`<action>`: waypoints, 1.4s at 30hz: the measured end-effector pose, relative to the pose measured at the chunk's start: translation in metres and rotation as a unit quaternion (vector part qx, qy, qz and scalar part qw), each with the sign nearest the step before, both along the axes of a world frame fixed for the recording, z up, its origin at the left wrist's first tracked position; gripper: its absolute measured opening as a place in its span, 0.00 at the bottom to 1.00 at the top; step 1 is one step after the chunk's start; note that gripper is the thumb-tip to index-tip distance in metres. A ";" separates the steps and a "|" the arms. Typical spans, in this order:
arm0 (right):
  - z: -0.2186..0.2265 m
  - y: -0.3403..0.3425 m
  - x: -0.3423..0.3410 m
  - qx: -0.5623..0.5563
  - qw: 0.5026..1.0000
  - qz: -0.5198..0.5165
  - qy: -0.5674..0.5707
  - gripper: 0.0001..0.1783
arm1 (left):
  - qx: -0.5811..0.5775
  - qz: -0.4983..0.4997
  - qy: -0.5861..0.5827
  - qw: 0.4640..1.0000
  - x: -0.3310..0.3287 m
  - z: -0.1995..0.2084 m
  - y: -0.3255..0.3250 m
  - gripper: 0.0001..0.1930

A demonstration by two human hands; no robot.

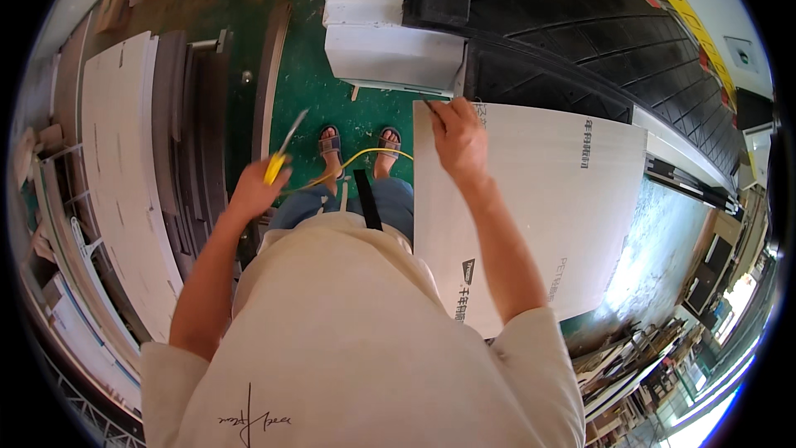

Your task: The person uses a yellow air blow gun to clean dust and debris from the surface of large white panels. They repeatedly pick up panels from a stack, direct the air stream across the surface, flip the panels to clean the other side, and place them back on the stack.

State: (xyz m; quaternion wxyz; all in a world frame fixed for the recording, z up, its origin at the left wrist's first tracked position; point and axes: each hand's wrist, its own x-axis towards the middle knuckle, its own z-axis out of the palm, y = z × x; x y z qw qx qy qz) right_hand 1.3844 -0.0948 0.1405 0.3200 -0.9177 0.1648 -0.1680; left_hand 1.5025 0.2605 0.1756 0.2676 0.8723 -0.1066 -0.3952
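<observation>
While the left hand [259, 189] grips a yellow-handled tool [274, 167] well apart, the right hand [461, 141] pinches a dark piece [429, 105] at a corner of the pale board [543, 191], apparently positioning it, so steady alignment seems called for next.

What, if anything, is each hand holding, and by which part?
The left hand holds a tool by its yellow handle. The right hand pinches an unclear dark piece; the held part is hidden.
</observation>
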 end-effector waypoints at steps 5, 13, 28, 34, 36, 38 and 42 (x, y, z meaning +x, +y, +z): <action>-0.014 -0.024 0.020 -0.040 0.986 0.163 -0.017 0.09 | -0.131 -0.223 -0.138 0.956 0.074 -0.007 -0.160 0.14; -0.019 -0.031 0.037 -0.061 0.968 0.241 -0.047 0.10 | -0.079 -0.514 -0.059 0.852 0.087 -0.035 -0.354 0.32; -0.014 -0.023 0.021 -0.002 0.925 0.380 -0.029 0.10 | 0.009 -0.608 0.175 0.775 0.089 -0.037 -0.372 0.20; -0.001 -0.007 -0.045 0.028 0.916 0.391 0.082 0.13 | 0.040 -0.633 0.137 0.761 0.083 -0.027 -0.378 0.25; -0.001 -0.023 -0.009 0.004 0.941 0.334 0.053 0.13 | 0.028 -0.631 0.144 0.762 0.085 -0.033 -0.379 0.25; -0.010 -0.027 0.024 -0.042 0.961 0.271 -0.027 0.12 | 0.039 -0.633 0.146 0.759 0.091 -0.032 -0.376 0.26; -0.042 -0.039 0.046 -0.089 0.959 0.259 -0.072 0.14 | 0.041 -0.658 0.160 0.735 0.090 -0.044 -0.383 0.27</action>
